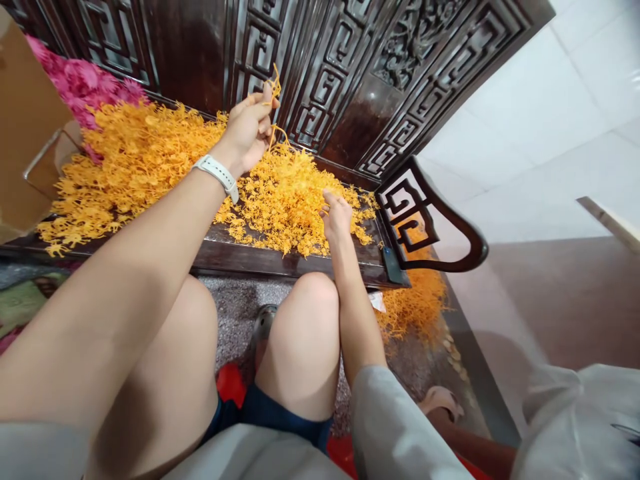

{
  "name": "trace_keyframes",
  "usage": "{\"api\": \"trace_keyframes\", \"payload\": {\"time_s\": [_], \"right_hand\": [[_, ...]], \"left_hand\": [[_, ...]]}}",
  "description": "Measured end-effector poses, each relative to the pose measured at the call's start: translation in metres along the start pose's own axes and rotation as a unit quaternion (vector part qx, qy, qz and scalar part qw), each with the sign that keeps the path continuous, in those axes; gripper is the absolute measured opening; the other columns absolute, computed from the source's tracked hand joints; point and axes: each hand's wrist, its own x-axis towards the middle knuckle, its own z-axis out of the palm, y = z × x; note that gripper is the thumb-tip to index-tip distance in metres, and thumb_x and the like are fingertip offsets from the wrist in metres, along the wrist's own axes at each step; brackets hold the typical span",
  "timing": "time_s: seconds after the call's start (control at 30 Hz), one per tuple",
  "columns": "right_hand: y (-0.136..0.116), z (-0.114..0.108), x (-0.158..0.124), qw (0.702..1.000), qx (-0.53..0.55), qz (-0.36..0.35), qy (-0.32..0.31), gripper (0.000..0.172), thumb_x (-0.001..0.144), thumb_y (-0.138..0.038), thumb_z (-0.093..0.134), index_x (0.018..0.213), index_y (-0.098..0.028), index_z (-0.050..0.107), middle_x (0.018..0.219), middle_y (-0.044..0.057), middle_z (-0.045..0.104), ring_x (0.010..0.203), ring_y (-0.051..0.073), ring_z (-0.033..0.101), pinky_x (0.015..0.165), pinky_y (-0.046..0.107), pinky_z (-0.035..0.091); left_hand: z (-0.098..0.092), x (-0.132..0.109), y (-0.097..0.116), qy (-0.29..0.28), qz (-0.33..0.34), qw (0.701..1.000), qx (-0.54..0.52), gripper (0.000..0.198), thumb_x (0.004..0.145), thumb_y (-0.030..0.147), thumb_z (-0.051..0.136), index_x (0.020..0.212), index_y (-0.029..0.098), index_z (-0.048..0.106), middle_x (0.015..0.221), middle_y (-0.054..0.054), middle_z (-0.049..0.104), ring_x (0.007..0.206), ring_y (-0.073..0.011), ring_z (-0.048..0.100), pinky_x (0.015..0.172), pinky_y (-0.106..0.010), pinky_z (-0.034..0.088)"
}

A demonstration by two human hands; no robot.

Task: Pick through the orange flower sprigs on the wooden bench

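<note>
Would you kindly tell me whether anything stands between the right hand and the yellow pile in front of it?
Nothing visible does: the right hand is at the right part of the yellow pile. The carved armrest stands farther to the right, not between them.

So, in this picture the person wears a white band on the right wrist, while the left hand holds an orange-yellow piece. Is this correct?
Not quite: the head view shows the white band on the left wrist, not the right. The left hand does hold an orange-yellow piece.
</note>
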Motion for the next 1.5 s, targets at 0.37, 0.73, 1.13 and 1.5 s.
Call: {"api": "trace_keyframes", "payload": {"time_s": [0.37,0.73,1.13,1.5], "right_hand": [[-0.011,0.005,-0.012,0.986,-0.028,-0.036,-0.157,0.067,0.085,-0.086,0.069,0.117,-0.027,0.067,0.094,0.003,0.072,0.074,0.014,0.064,0.063,0.028,0.05],[-0.005,0.016,-0.015,0.975,-0.024,-0.102,-0.194,0.055,0.079,-0.074,0.082,0.1,-0.027,0.064,0.101,0.002,0.066,0.079,0.013,0.058,0.061,0.027,0.045],[-0.004,0.009,-0.005,0.978,-0.027,-0.17,-0.121,0.058,0.081,-0.081,0.077,0.095,-0.027,0.061,0.083,-0.001,0.057,0.066,0.011,0.049,0.056,0.025,0.041],[-0.026,0.019,-0.033,0.952,0.013,-0.2,-0.23,0.044,0.093,-0.065,0.077,0.09,-0.027,0.054,0.063,-0.008,0.04,0.049,0.008,0.033,0.046,0.023,0.031]], "left_hand": [[0.006,-0.004,-0.015,-0.077,-0.031,0.987,-0.141,0.046,0.1,0.074,0.058,0.087,0.03,0.059,0.054,0.003,0.034,0.069,-0.0197,0.056,0.073,-0.035,0.053],[0.022,-0.016,-0.033,-0.225,0.063,0.956,0.178,0.052,0.095,0.071,0.069,0.096,0.02,0.076,0.076,-0.006,0.064,0.084,-0.024,0.067,0.083,-0.041,0.052],[0.03,-0.007,-0.057,-0.265,0.213,0.878,0.336,0.017,0.088,0.037,0.081,0.091,0.021,0.085,0.078,-0.004,0.07,0.092,-0.0256,0.069,0.106,-0.045,0.049],[0.05,-0.003,-0.054,-0.181,0.279,0.875,0.352,0.019,0.089,0.017,0.06,0.078,0.021,0.076,0.079,-0.005,0.066,0.087,-0.0228,0.061,0.109,-0.051,0.045]]}}
